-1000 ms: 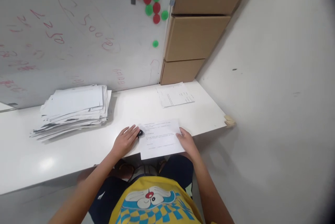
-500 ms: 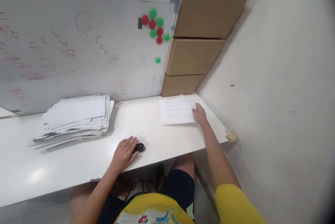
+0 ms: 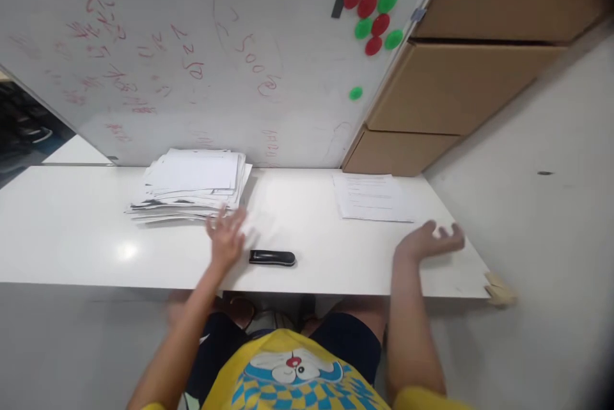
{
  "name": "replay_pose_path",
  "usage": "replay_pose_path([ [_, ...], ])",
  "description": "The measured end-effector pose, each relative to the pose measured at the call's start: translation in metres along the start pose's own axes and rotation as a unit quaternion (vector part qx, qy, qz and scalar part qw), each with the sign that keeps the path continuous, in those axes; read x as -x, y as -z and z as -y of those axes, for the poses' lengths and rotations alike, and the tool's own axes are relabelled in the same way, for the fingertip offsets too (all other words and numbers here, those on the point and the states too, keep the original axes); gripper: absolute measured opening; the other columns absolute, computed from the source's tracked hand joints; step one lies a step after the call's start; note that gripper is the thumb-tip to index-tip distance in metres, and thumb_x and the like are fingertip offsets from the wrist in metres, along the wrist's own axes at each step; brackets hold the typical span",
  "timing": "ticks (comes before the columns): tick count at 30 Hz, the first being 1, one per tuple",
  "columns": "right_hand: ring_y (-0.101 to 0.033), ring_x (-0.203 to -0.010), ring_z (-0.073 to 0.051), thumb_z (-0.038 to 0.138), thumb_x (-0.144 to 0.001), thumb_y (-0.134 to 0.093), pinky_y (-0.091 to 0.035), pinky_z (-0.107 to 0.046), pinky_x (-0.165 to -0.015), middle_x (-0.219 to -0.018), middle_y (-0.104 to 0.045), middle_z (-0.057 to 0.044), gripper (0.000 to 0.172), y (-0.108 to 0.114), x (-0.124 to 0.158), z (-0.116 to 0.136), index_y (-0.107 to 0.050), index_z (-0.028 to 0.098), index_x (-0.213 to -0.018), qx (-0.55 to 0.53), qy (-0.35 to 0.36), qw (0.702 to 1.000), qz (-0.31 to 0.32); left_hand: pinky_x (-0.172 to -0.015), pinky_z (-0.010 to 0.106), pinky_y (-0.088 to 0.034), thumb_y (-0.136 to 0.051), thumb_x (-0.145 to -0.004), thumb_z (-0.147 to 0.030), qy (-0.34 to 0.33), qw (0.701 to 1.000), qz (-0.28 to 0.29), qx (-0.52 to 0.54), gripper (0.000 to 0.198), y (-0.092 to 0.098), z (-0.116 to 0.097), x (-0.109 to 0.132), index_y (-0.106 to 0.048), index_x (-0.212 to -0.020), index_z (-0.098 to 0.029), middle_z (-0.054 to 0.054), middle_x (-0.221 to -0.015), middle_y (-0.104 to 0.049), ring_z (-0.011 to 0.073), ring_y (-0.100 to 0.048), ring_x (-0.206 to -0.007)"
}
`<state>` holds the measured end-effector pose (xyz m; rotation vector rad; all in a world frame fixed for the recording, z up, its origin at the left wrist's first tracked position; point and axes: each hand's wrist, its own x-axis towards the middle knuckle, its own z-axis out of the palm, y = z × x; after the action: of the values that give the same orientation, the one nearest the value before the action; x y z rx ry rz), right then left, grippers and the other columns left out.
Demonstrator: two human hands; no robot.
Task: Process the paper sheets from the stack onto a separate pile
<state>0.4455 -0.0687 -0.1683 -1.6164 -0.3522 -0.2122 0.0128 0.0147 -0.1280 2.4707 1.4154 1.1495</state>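
Note:
My left hand (image 3: pixel 226 235) is raised above the white table (image 3: pixel 71 237), blurred by motion, fingers spread, holding nothing. It hovers between the tall stack of papers (image 3: pixel 192 185) and a black stapler (image 3: pixel 272 258) lying flat near the front edge. My right hand (image 3: pixel 429 240) hangs open over the table's right part, fingers apart, nothing in it. A small pile of printed sheets (image 3: pixel 371 197) lies just beyond it at the back right.
A whiteboard (image 3: pixel 192 52) with red writing and red and green magnets (image 3: pixel 371 7) stands behind the table. Stacked cardboard boxes (image 3: pixel 455 84) fill the back right corner. The table's right corner has a taped bumper (image 3: pixel 499 288).
My right hand has left the sheet on the right pile and pulled back. My left hand has lifted off the stapler and moved toward the paper stack. The view shifted left.

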Motion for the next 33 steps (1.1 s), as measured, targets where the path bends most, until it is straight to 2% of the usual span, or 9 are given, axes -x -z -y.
replay_pose_path([
  [2,-0.053,-0.111,-0.029,0.031,-0.082,-0.049,-0.043,-0.054,-0.093,-0.128,-0.045,-0.017,0.039,0.027,0.052,0.007,-0.043,0.024,-0.12,-0.008,-0.05,0.997,-0.053,-0.116,0.055,0.002,-0.038,-0.092,-0.049,0.06,0.995,-0.02,-0.077,0.056,0.015,0.028,-0.035,-0.05,-0.137,-0.017,0.012,-0.147,-0.044,0.0312,-0.008,-0.148],
  [5,-0.059,-0.101,-0.023,0.032,-0.08,-0.057,-0.046,-0.045,-0.09,-0.109,-0.057,-0.009,0.036,0.055,0.123,0.019,-0.05,0.021,-0.113,-0.07,-0.1,0.986,0.111,-0.117,0.054,-0.003,-0.046,-0.088,-0.048,0.041,0.991,0.023,-0.125,0.067,0.024,0.062,-0.082,-0.041,-0.141,-0.008,0.019,-0.154,-0.028,0.0341,-0.014,-0.146],
  [10,-0.06,-0.083,-0.018,0.031,-0.081,-0.057,-0.046,-0.033,-0.078,-0.087,-0.061,-0.002,0.027,0.066,0.163,0.046,-0.057,0.02,-0.105,-0.088,-0.154,0.972,0.153,-0.113,0.05,-0.021,-0.039,-0.091,-0.027,0.046,0.99,-0.034,-0.127,0.033,0.011,0.074,-0.086,-0.066,-0.109,-0.018,0.013,-0.117,-0.066,0.0273,-0.054,-0.117],
  [15,-0.057,-0.074,-0.016,0.034,-0.083,-0.058,-0.045,-0.03,-0.07,-0.086,-0.063,-0.003,0.014,0.057,0.174,0.092,-0.062,0.021,-0.087,-0.132,-0.145,0.943,0.268,-0.096,0.044,-0.036,-0.046,-0.089,-0.019,-0.063,0.981,-0.156,-0.094,0.028,0.004,0.022,-0.032,-0.067,-0.108,-0.017,0.012,-0.106,-0.072,0.0277,-0.059,-0.112],
  [19,-0.063,-0.087,-0.021,0.049,-0.085,-0.057,-0.048,-0.035,-0.077,-0.098,-0.07,-0.007,0.032,0.044,0.188,0.129,-0.065,0.023,-0.102,-0.23,-0.277,0.789,0.498,-0.092,0.037,-0.038,-0.05,-0.088,-0.012,-0.219,0.962,-0.154,-0.061,0.033,0.0,-0.044,0.02,-0.064,-0.117,-0.019,0.009,-0.109,-0.072,0.023,-0.063,-0.11],
  [21,-0.064,-0.096,-0.024,0.054,-0.084,-0.058,-0.05,-0.038,-0.082,-0.104,-0.071,-0.007,0.039,0.033,0.192,0.138,-0.064,0.024,-0.108,-0.263,-0.344,0.729,0.53,-0.089,0.033,-0.041,-0.054,-0.088,-0.012,-0.236,0.968,-0.084,0.018,0.031,-0.002,-0.068,0.041,-0.064,-0.116,-0.022,0.008,-0.11,-0.072,0.0209,-0.065,-0.108],
  [24,-0.065,-0.101,-0.026,0.043,-0.074,-0.072,-0.051,-0.04,-0.086,-0.101,-0.074,-0.005,0.038,0.019,0.193,0.139,-0.065,0.022,-0.105,-0.257,-0.4,0.717,0.509,-0.085,0.031,-0.048,-0.063,-0.086,-0.024,-0.068,0.957,0.076,0.273,0.017,-0.003,-0.083,0.061,-0.07,-0.101,-0.023,0.01,-0.102,-0.074,0.0224,-0.068,-0.102],
  [28,-0.068,-0.096,-0.029,0.034,-0.067,-0.076,-0.053,-0.043,-0.084,-0.092,-0.075,-0.006,0.037,0.014,0.19,0.133,-0.066,0.018,-0.099,-0.249,-0.432,0.703,0.508,-0.092,0.043,-0.049,-0.068,-0.081,-0.032,0.305,0.788,0.116,0.522,0.011,0.003,-0.081,0.071,-0.071,-0.077,-0.022,0.016,-0.085,-0.074,0.0284,-0.07,-0.097],
  [33,-0.068,-0.094,-0.028,0.038,-0.071,-0.072,-0.054,-0.041,-0.081,-0.091,-0.074,-0.007,0.033,0.017,0.182,0.128,-0.065,0.017,-0.096,-0.25,-0.431,0.693,0.522,-0.085,0.042,-0.054,-0.069,-0.079,-0.041,0.266,0.819,0.064,0.504,0.018,0.013,-0.074,0.082,-0.068,-0.07,-0.025,0.012,-0.082,-0.075,0.0273,-0.072,-0.084],
])
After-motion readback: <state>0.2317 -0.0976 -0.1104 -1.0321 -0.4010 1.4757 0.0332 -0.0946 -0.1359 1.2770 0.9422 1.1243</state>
